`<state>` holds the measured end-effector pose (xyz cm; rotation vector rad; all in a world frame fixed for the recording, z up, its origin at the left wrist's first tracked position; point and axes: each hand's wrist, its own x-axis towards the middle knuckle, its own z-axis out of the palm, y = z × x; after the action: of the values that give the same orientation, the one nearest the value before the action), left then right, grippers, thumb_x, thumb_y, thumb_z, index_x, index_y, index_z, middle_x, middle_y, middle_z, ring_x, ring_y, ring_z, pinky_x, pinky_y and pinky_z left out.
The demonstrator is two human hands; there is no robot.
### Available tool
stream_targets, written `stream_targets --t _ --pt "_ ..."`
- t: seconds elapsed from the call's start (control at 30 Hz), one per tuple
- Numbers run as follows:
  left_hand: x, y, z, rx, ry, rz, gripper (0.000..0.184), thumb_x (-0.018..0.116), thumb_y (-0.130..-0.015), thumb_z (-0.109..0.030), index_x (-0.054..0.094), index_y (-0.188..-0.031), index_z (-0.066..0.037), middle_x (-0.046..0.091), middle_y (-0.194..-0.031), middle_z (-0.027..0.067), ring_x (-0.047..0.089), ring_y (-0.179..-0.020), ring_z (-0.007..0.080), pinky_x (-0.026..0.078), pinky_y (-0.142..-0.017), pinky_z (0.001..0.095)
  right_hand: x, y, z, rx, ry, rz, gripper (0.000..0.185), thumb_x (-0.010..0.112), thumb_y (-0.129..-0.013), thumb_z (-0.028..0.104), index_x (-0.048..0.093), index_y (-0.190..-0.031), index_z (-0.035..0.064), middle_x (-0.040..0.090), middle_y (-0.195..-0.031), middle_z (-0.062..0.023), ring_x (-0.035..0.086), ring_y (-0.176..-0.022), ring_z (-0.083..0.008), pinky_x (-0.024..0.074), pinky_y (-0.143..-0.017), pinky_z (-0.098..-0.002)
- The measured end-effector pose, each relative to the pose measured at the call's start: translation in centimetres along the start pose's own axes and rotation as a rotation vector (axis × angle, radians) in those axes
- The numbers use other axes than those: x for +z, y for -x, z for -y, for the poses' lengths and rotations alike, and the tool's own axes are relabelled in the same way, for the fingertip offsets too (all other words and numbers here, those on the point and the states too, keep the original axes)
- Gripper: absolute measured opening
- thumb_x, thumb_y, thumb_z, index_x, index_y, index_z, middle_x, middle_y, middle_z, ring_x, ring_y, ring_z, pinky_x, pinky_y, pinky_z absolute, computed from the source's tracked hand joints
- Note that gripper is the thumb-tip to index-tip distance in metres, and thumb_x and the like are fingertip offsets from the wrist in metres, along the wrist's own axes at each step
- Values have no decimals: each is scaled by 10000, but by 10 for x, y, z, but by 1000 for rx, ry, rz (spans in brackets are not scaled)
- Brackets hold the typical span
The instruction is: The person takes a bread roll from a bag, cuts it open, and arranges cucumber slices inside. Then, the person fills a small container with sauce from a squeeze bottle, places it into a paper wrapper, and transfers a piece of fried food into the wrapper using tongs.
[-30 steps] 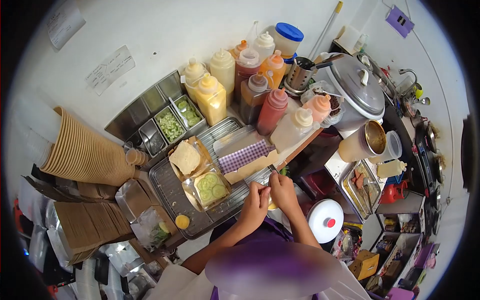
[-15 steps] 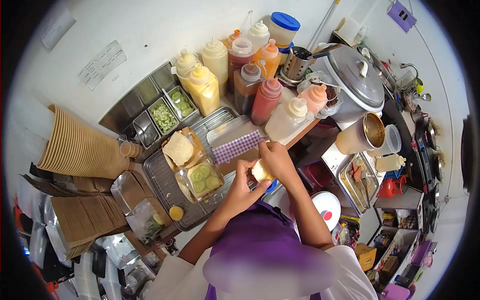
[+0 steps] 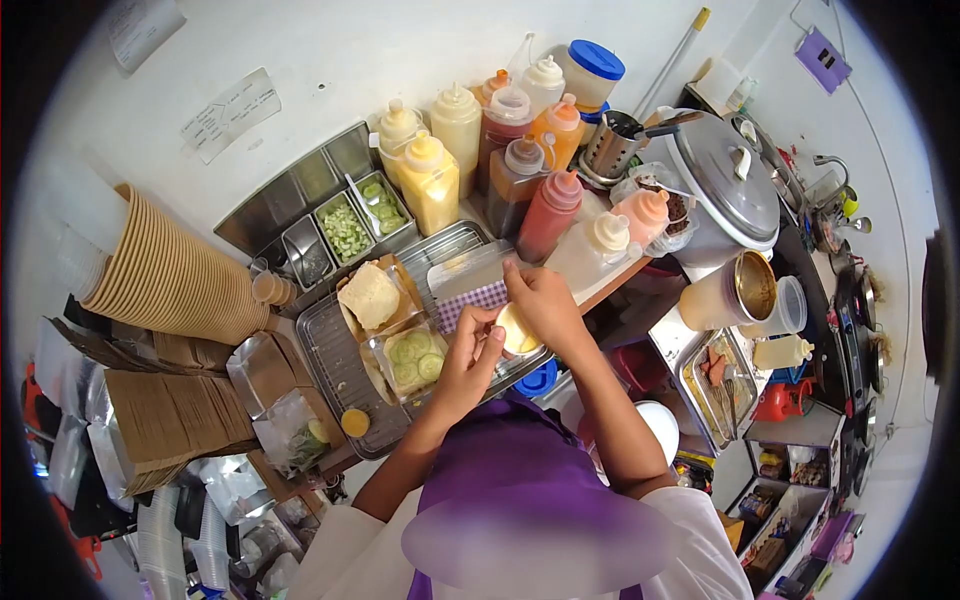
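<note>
A small round cup of pale yellow content [image 3: 519,328] is held between my hands in front of my chest. My left hand [image 3: 468,362] is closed round its left side, thumb along the lower edge. My right hand [image 3: 543,305] grips its upper right side, fingers bent. Behind them lies an open box with purple checked paper [image 3: 470,303], partly covered by my hands. To the left, another open box holds a bun half [image 3: 370,295] and cucumber slices [image 3: 415,358]. A second small yellow cup [image 3: 355,422] stands at the tray's lower left corner.
The metal tray [image 3: 330,377] lies under the boxes. Behind it are vegetable containers [image 3: 343,230] and several sauce bottles [image 3: 430,185]. Stacked paper bowls [image 3: 180,270] stand at the left, folded brown boxes [image 3: 175,420] below them. A large lidded pot [image 3: 725,180] is at the back right.
My hands have risen from the tray's near edge toward the checked paper, bringing the small yellow cup into clear view. The camera view has shifted slightly.
</note>
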<state>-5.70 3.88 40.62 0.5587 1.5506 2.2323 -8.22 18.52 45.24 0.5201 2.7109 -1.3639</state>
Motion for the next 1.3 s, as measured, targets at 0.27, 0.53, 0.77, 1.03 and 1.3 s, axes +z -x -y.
stream_targets --t 0.27,0.53,0.77,1.03,1.3 --pt "-26 -11 -5 -46 -446 -30 395 581 -926 -231 424 -1223 -22 515 -1099 128 514 -974 215 446 -845 351 9 -25 -8 -36 9 -26 733 423 -905 594 644 -708 -76 587 -628 -277 621 -650 -421 487 -686 -446" --pt "-41 10 21 185 -1430 75 301 718 -744 -243 610 -932 -34 564 -930 67 481 -913 276 385 -809 389 11 -62 -42 -79 -182 240 630 640 -825 545 637 -922 -78 612 -683 -98 604 -618 -158 479 -531 -300" --pt "-33 41 57 320 -1496 260 77 579 -780 -165 597 -790 -91 542 -788 34 497 -832 209 374 -711 344 43 -31 -105 -127 -187 359 449 672 -856 373 636 -1034 -37 666 -891 -127 606 -806 -171 483 -732 -310" --pt "-34 58 84 241 -1605 259 204 539 -777 -150 641 -946 -99 571 -834 14 514 -863 198 366 -734 351 81 -5 -121 -119 -110 279 396 705 -828 333 640 -942 -41 660 -798 -121 621 -720 -187 493 -672 -318" --pt "-33 73 75 233 -1533 242 242 538 -786 -116 622 -1010 -79 567 -921 44 518 -926 221 366 -822 363 112 17 -128 -225 -74 18 274 743 -741 248 692 -860 6 637 -818 -165 599 -777 -283 480 -716 -365"
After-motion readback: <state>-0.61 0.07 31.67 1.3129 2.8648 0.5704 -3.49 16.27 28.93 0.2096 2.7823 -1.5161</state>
